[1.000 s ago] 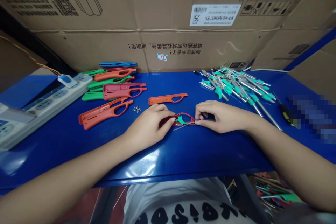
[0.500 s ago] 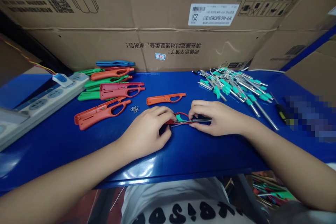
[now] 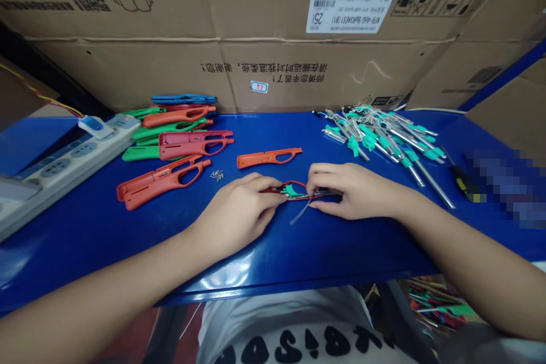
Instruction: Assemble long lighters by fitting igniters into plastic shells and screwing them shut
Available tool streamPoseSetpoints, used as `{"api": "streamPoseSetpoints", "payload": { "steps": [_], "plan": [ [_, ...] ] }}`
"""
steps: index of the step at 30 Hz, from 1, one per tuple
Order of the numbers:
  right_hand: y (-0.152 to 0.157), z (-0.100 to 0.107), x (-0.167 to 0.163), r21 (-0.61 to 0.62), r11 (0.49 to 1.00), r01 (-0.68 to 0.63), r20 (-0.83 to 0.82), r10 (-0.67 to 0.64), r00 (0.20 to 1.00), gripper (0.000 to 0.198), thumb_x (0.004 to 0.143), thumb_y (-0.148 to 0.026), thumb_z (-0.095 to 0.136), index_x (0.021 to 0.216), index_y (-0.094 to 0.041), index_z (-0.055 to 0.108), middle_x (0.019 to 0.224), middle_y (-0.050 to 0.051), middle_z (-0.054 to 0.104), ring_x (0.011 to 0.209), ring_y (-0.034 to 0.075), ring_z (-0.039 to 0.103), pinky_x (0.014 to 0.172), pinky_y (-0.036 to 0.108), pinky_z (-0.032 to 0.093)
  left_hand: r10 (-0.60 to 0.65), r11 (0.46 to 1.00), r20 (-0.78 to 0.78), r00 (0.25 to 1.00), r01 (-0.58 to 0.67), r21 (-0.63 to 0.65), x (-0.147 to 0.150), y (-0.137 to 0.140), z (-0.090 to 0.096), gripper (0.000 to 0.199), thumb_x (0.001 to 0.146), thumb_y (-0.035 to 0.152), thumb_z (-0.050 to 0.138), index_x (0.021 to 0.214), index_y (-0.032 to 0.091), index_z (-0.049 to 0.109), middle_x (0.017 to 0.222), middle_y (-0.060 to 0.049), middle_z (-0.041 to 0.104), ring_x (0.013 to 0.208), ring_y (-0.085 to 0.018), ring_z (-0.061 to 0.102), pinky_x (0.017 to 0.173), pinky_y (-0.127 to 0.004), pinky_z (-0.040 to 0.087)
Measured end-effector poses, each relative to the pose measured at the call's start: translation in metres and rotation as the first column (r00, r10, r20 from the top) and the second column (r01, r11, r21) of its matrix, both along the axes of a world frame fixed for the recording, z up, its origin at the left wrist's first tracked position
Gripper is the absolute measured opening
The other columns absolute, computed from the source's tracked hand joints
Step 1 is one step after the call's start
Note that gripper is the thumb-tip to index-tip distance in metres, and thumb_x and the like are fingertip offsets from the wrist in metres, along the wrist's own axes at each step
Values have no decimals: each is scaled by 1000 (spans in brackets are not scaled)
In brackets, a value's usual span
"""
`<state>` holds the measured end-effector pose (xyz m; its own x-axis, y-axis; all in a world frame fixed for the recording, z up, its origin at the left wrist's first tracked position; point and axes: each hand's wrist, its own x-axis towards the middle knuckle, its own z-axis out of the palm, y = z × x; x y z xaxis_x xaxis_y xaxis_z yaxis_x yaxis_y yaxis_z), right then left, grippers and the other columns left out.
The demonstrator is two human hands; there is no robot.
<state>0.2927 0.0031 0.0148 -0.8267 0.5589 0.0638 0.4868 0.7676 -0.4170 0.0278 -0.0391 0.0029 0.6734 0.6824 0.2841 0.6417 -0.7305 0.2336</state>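
Note:
Between my hands, on the blue table, lies a red lighter casing half (image 3: 294, 183) with a green part (image 3: 290, 190) in its loop. My left hand (image 3: 239, 205) is closed on the casing's handle end, fingers along it. At the other end my right hand (image 3: 341, 187) pinches the lighter's metal tube, and a thin clear strip (image 3: 300, 215) slants down from its fingertips. The right fingertips hide where strip and tube meet the casing. An orange casing half (image 3: 268, 158) lies just beyond my hands, and small screws (image 3: 217, 175) sit beyond the left wrist.
Several red, green and blue lighter casings (image 3: 179, 142) are piled at left, next to a white power strip (image 3: 81, 153). Metal lighter inserts with green parts (image 3: 384, 136) are heaped at right, near a screwdriver (image 3: 460, 179). A cardboard sheet (image 3: 264, 28) stands behind the table (image 3: 264, 261).
The thin strip has swung from lying along the casing to slanting down toward me from the right fingers. My left thumb has moved up against the casing. The camera view has shifted slightly.

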Motion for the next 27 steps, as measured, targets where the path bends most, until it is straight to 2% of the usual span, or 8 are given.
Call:
{"api": "streamPoseSetpoints", "payload": {
  "steps": [9, 14, 15, 17, 19, 22, 25, 27],
  "plan": [
    [-2, 1, -2, 32, 999, -16, 5, 16, 1000, 19, 93, -40, 62, 96, -21, 63, 101, 3, 63, 78, 14, 61, 69, 26, 41, -10, 1000, -132, 991, 11, 5, 2, -2, 4, 30, 97, 14, 53, 116, 24, 75, 117, -8, 70, 103, -26, 64, 89, -44, 57],
    [-1, 1, -3, 24, 999, -35, -94, 37, 995, 23, 94, -43, 61, 95, -20, 66, 95, 4, 65, 77, 14, 60, 69, 26, 43, -16, 1000, -136, 991, 14, -18, 3, -3, 8, 34, 96, 11, 52, 118, 24, 74, 116, -8, 70, 102, -26, 64, 88, -42, 57],
    [1, 0, -2, 38, 999, -11, -133, 16, 991, 22, 95, -42, 60, 95, -20, 66, 94, 4, 65, 77, 14, 60, 69, 26, 43, -17, 999, -128, 992, 14, -29, 2, -3, 9, 34, 96, 11, 52, 118, 25, 74, 116, -8, 70, 102, -26, 64, 88, -42, 57],
    [7, 0, 2, 91, 987, 133, -199, -113, 973, 21, 96, -38, 57, 99, -20, 67, 86, 4, 66, 73, 15, 59, 68, 27, 43, -16, 999, -115, 993, 12, -37, 1, -2, 8, 34, 96, 11, 53, 119, 25, 74, 117, -7, 71, 103, -26, 66, 88, -42, 58],
    [15, 1, 9, 150, 917, 370, -240, -329, 913, 21, 96, -33, 54, 105, -21, 67, 74, 1, 64, 63, 15, 55, 63, 27, 40, -16, 1000, -104, 994, 13, -22, 1, -1, 7, 33, 96, 12, 53, 119, 24, 74, 119, -7, 72, 105, -27, 67, 89, -43, 59],
    [30, 6, 26, 199, 746, 636, -247, -589, 769, 26, 92, -23, 50, 110, -20, 67, 67, 1, 61, 56, 16, 52, 58, 28, 37, -17, 1000, -72, 997, 17, 10, 0, 0, 4, 31, 97, 14, 53, 119, 22, 74, 123, -7, 72, 106, -27, 70, 90, -44, 60],
    [44, 9, 44, 222, 599, 770, -173, -752, 635, 28, 83, -17, 52, 105, -20, 68, 79, 5, 68, 64, 20, 58, 63, 30, 40, -4, 1000, -50, 999, 5, 22, 0, -1, 2, 29, 100, 19, 51, 117, 20, 74, 122, -8, 73, 103, -28, 73, 87, -44, 62],
    [52, 8, 54, 240, 569, 786, -118, -787, 606, 26, 81, -18, 53, 102, -19, 69, 90, 7, 71, 71, 22, 60, 67, 32, 42, -3, 1000, -50, 999, 3, 14, -1, -2, 2, 29, 101, 20, 49, 116, 20, 74, 121, -9, 74, 104, -28, 74, 89, -44, 62]
  ]
}}
